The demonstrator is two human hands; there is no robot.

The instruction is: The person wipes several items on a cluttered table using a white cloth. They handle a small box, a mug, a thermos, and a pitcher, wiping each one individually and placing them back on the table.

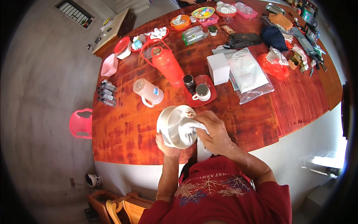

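Observation:
Near the table's front edge my left hand (167, 148) grips a white bowl-like vessel (163, 127) from its lower left side. The vessel is tilted and looks like one round piece inside another, with small brown marks near the upper rim. My right hand (215, 132) is closed on a white cloth (187, 128), bunched against the inside of the vessel. A loose end of white material hangs below that hand. Just beyond stand a red tray (212, 100) with a white lidded mug (202, 92) and a black cup (189, 83), and a pale pink jug (149, 92).
A red thermos (166, 65) stands past the jug. To its right are a white box (218, 69) and a plastic-wrapped white packet (248, 71). Small bottles (107, 92) lie at the left edge. Dishes, bags and cloths line the far side. A pink chair (80, 123) stands left.

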